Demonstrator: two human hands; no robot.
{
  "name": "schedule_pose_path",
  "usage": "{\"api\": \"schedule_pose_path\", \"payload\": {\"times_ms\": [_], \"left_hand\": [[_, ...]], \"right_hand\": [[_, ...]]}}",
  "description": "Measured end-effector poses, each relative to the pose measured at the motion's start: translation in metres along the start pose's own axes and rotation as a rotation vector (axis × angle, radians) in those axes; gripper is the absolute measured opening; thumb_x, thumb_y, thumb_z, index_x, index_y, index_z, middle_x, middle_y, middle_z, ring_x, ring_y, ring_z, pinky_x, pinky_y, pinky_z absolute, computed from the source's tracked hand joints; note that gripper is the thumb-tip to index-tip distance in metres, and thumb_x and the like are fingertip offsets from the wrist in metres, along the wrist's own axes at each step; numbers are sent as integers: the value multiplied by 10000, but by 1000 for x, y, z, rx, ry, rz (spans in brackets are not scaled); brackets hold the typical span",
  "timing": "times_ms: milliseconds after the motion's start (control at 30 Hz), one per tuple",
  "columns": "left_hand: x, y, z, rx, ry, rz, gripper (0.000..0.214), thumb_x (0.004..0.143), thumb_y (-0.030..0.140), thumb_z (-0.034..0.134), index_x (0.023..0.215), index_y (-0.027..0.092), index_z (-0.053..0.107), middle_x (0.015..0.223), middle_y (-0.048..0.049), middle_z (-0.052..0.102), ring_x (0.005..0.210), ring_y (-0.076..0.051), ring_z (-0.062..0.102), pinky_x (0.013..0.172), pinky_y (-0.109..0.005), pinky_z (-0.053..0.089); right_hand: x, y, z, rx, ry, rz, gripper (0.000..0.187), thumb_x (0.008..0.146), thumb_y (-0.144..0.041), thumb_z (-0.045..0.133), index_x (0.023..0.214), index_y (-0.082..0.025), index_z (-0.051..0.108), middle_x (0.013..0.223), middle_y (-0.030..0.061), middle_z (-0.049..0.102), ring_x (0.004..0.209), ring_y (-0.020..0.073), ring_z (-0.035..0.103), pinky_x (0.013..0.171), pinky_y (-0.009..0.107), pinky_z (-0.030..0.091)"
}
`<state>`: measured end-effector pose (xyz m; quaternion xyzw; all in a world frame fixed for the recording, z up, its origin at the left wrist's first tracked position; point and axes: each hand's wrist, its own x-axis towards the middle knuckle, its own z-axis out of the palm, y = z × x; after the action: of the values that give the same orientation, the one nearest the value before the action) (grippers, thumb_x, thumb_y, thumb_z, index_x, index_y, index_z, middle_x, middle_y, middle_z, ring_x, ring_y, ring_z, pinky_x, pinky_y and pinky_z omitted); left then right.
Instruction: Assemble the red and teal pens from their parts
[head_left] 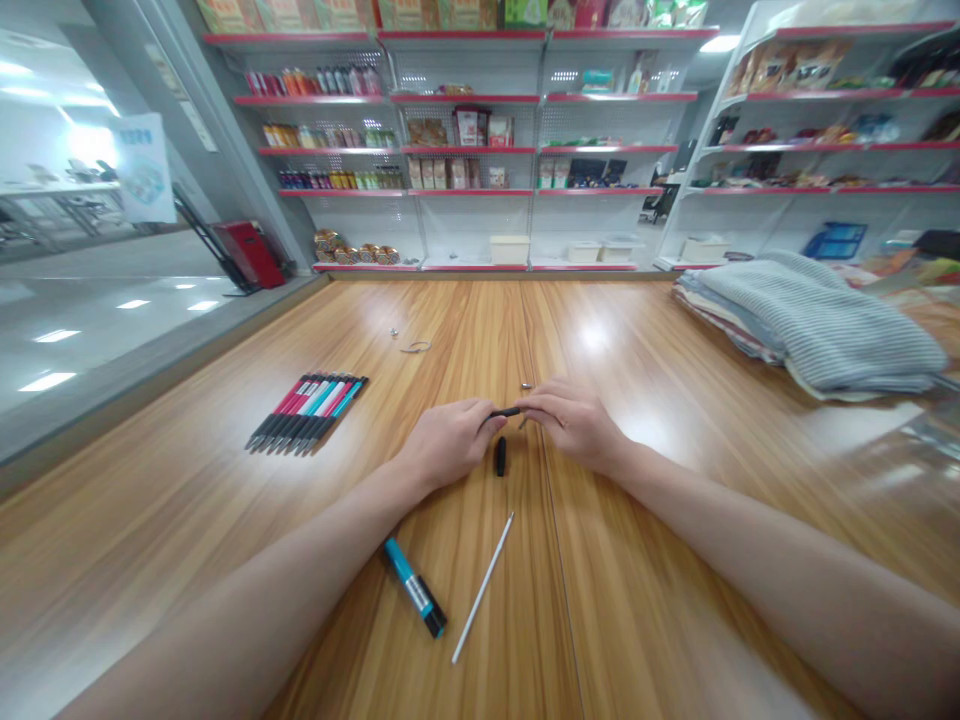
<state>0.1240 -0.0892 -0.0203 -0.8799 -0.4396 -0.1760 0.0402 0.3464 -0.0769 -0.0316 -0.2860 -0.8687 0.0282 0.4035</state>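
Observation:
Between my hands a slim black pen part (505, 412) is held level above the table. My left hand (454, 438) is closed, thumb and fingers pinching its left end. The fingertips of my right hand (574, 422) are closed at its right end, and a thin grey piece (523, 424) shows just below them. A short black sleeve (500, 456) lies under the gap between the hands. Beyond the right fingers is a small metal pen tip (526, 386). Nearer me lie a white ink refill (482, 590) and a blue pen barrel (415, 587) with a black clip.
A row of red, white and blue pens (307, 412) lies at the left. Farther back are a thin ring-like loop (416, 347) and a small metal bit (394, 332). Folded cloths (832, 320) are piled at the right, and stocked shelves (465, 100) stand behind the wooden table (645, 600).

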Motion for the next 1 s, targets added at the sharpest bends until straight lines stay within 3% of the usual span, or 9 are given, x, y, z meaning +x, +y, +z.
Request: {"api": "schedule_pose_path", "payload": {"times_ms": [267,467,800,1000], "left_hand": [[0,1,0,-36,46,18,248,964,325,342,892,189,537,872,-46,603,767,-172,576,643,-284,398],[1,-1,1,-153,107,70,146,926,288,444,926,173,534,900,-58,587,841,-175,559,734,-289,434],[1,2,-1,-155,84,135,227,934,258,400,941,171,610,920,-79,579,875,-183,550,776,-316,447],[1,1,0,-161,121,125,174,899,251,463,958,166,603,966,-86,582,932,-206,534,819,-348,440]], "right_hand": [[1,0,-2,-85,-36,21,165,924,-193,487,985,-173,639,885,80,645,882,200,566,815,367,478],[2,-6,-4,-146,-81,38,143,921,-187,464,889,-162,600,823,76,603,827,194,545,753,335,456],[4,-10,-5,-197,-96,64,189,926,-191,436,787,-174,562,761,64,572,757,175,521,703,299,416],[2,-8,-4,-227,-111,72,204,927,-197,435,770,-168,562,752,59,566,752,168,520,699,289,407]]}}
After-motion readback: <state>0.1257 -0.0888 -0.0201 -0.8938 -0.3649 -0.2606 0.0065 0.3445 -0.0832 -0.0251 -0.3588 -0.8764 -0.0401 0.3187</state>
